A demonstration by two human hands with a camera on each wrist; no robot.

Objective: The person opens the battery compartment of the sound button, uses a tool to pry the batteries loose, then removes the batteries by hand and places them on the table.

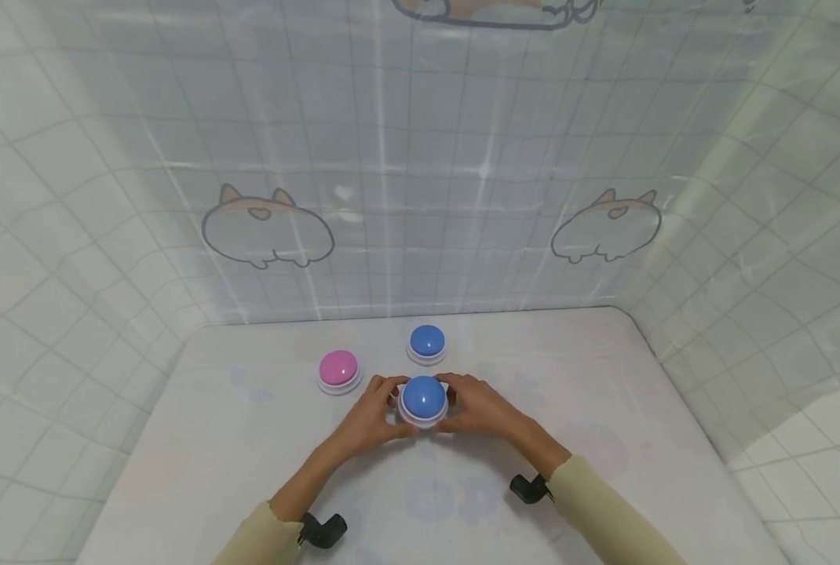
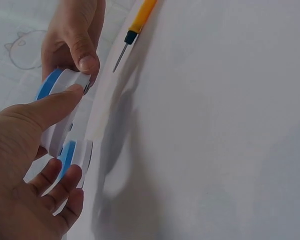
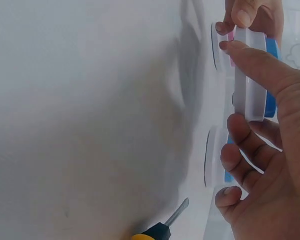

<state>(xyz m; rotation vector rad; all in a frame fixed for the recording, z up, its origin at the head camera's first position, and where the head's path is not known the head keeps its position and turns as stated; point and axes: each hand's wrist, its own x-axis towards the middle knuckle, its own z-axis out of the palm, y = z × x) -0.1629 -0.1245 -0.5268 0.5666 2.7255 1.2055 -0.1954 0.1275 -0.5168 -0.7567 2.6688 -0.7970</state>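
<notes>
A round push button [image 1: 423,399] with a blue dome and white base is held between both hands, blue side up and raised off the table. My left hand [image 1: 372,422] grips its left side, thumb at the near edge and fingers at the far edge. From the right, my right hand [image 1: 487,408] grips the same button in a mirrored way. In the left wrist view, the thumbs of both hands lie on the white base [image 2: 59,127] close to each other. Another blue button [image 1: 427,341] sits just behind, and a pink button [image 1: 338,369] stands to the left.
A screwdriver with a yellow handle [image 2: 142,17] appears in the left wrist view; its metal shaft [image 3: 177,212] shows low in the right wrist view. The white table [image 1: 250,463] is bounded by grid-patterned curtains [image 1: 434,141] at the back and sides.
</notes>
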